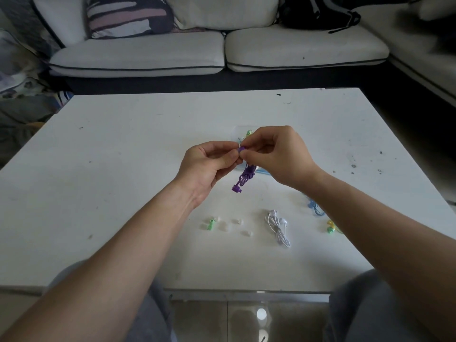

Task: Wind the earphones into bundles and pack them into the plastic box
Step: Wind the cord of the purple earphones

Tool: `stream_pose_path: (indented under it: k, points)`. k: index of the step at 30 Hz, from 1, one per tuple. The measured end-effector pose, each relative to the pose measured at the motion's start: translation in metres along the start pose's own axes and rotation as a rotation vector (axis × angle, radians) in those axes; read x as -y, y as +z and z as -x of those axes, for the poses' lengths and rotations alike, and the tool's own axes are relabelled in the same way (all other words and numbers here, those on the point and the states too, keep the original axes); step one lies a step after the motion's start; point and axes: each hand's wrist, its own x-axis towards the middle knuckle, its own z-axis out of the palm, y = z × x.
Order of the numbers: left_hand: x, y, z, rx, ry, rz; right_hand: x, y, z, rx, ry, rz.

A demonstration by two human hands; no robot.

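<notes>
Pinching one end of a purple wired earphone set [245, 177] at the centre of the frame, the left hand [209, 164] and the right hand [274, 156] meet fingertip to fingertip. Each has its thumb and fingers curled closed on the purple piece at the top. The rest of the cord hangs below them in a loose bundle, with a purple plug at its lowest point, above the white tabletop [123, 169].

Just behind the hands lies a clear plastic box [237, 131], mostly hidden by them, with green and yellow cord showing inside.

Toward the lower right, a white earphone set [277, 228] lies loosely gathered on the table. A blue earphone set [313, 208] and a yellow-green earphone set [332, 228] sit beside the right forearm and are partly covered by it.

Left of the white set, small white ear tips [238, 221] and a small green earphone piece [211, 224] are scattered.

A pale sofa [172, 53] fills the top of the frame.
</notes>
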Motion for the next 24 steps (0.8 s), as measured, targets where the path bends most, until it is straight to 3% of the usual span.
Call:
stream_pose_path:
  k: [3,11,24]
  points:
    - [-0.003,-0.001,0.000,0.023,-0.007,0.006,0.001,-0.003,-0.002,0.047,-0.007,-0.044]
    - [-0.007,0.000,0.003,0.109,-0.036,0.043,-0.009,-0.016,-0.002,0.317,0.206,-0.584]
    - [-0.010,-0.002,0.005,0.145,-0.001,-0.065,-0.017,-0.017,-0.005,0.405,0.252,-0.666]
